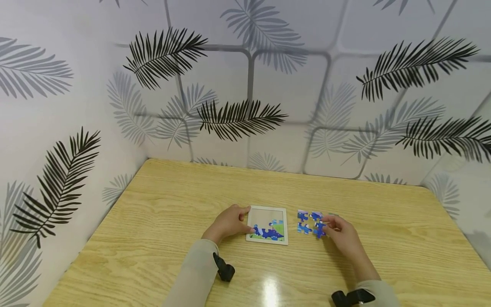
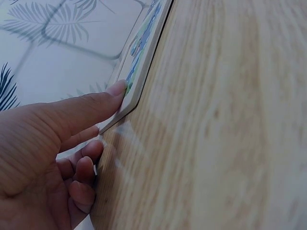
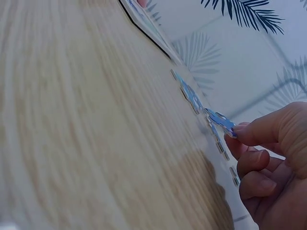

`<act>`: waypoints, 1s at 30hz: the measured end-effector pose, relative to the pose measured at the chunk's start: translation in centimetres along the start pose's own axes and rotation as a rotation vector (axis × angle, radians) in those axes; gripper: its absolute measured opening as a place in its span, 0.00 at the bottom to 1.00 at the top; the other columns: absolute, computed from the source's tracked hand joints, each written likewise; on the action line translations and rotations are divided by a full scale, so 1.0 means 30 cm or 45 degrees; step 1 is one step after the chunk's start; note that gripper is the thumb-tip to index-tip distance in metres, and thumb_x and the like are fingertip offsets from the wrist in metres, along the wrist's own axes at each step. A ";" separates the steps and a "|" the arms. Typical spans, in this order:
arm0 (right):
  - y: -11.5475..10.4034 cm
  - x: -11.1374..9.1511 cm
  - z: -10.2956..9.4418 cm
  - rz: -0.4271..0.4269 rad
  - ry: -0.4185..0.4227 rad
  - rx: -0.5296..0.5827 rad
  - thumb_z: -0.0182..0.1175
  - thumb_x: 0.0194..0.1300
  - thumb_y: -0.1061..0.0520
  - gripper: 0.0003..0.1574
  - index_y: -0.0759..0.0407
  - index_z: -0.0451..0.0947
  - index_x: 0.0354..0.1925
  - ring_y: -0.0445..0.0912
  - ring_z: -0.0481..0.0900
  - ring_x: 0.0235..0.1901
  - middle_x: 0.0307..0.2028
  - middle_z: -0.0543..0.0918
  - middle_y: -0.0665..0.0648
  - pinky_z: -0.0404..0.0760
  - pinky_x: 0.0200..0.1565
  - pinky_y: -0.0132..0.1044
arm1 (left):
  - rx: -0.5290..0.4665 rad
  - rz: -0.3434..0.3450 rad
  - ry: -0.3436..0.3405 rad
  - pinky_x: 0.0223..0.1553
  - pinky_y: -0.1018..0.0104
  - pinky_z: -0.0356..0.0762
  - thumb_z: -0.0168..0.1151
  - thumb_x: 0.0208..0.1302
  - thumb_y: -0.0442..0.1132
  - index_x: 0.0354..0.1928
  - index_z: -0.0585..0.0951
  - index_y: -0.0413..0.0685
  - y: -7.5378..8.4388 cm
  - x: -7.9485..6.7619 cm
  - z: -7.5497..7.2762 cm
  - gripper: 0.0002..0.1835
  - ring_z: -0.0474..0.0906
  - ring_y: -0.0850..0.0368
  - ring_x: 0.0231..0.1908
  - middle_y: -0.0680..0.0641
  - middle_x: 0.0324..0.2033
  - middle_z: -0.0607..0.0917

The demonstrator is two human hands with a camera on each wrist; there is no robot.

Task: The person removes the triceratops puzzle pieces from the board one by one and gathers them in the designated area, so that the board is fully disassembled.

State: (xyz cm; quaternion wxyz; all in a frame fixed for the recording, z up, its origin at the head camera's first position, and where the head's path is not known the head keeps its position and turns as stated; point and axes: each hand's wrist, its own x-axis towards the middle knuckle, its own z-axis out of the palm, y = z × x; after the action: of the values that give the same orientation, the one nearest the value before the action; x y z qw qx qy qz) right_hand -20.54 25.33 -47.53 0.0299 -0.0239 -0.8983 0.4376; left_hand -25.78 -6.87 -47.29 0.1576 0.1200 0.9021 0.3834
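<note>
A square puzzle tray with a pale rim lies on the table, its lower part filled with blue and green dinosaur-picture pieces. My left hand holds the tray by its left side. In the left wrist view the thumb rests on the rim near a corner, with other fingers curled below. To the right, my right hand pinches a blue puzzle piece between thumb and fingers. That puzzle piece looks tilted up in the right wrist view. Close by lie loose puzzle pieces, one partly behind the right hand.
The wooden table reaches back to a wall with a leaf pattern. Black wrist cameras sit on both sleeves. A bright light reflection shows on the tabletop near the front.
</note>
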 end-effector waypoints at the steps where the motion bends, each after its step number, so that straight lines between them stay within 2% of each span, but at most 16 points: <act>1: 0.004 -0.001 -0.002 0.001 -0.002 -0.004 0.57 0.64 0.67 0.13 0.69 0.78 0.47 0.45 0.73 0.37 0.36 0.79 0.60 0.73 0.37 0.31 | -0.003 0.001 0.001 0.31 0.64 0.59 0.75 0.48 0.44 0.68 0.67 0.50 0.001 0.000 0.000 0.43 0.59 0.57 0.26 0.49 0.28 0.65; 7: 0.027 0.002 -0.004 0.011 -0.013 -0.005 0.58 0.64 0.67 0.12 0.68 0.78 0.47 0.45 0.74 0.36 0.34 0.80 0.59 0.73 0.35 0.31 | -0.010 -0.005 0.000 0.32 0.63 0.59 0.75 0.48 0.44 0.68 0.67 0.50 0.003 -0.001 0.000 0.43 0.60 0.57 0.27 0.49 0.28 0.65; 15: 0.024 0.004 -0.001 -0.022 -0.010 -0.086 0.58 0.64 0.65 0.11 0.67 0.79 0.45 0.52 0.78 0.39 0.34 0.80 0.59 0.75 0.40 0.41 | -0.019 0.003 -0.005 0.32 0.64 0.59 0.75 0.48 0.43 0.68 0.67 0.49 0.007 -0.007 0.001 0.43 0.60 0.57 0.27 0.49 0.28 0.65; 23: 0.026 0.004 0.002 -0.035 0.008 -0.093 0.58 0.64 0.65 0.11 0.67 0.78 0.46 0.55 0.77 0.43 0.37 0.79 0.62 0.76 0.48 0.48 | -0.003 0.011 -0.001 0.31 0.64 0.58 0.75 0.48 0.44 0.67 0.67 0.49 0.011 -0.008 -0.004 0.43 0.59 0.57 0.27 0.49 0.28 0.64; 26: 0.026 0.004 0.004 -0.031 0.011 -0.090 0.59 0.64 0.65 0.12 0.67 0.77 0.47 0.54 0.76 0.42 0.37 0.79 0.62 0.75 0.47 0.47 | -0.011 0.010 -0.001 0.31 0.64 0.58 0.75 0.48 0.43 0.67 0.67 0.49 0.010 -0.008 -0.005 0.43 0.59 0.57 0.27 0.49 0.28 0.64; 30: 0.031 0.008 0.008 -0.038 0.020 -0.100 0.58 0.64 0.65 0.12 0.67 0.78 0.47 0.50 0.75 0.40 0.37 0.80 0.61 0.75 0.44 0.41 | -0.014 0.009 -0.001 0.31 0.64 0.58 0.75 0.48 0.43 0.67 0.67 0.49 0.008 -0.006 -0.005 0.43 0.59 0.57 0.27 0.49 0.28 0.64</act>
State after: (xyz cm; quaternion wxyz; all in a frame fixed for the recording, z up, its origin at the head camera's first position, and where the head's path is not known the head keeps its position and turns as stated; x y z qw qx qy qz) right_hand -20.78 25.73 -48.41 0.0424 -0.0150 -0.9149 0.4012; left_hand -25.63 -6.88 -46.99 0.1572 0.1224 0.8994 0.3890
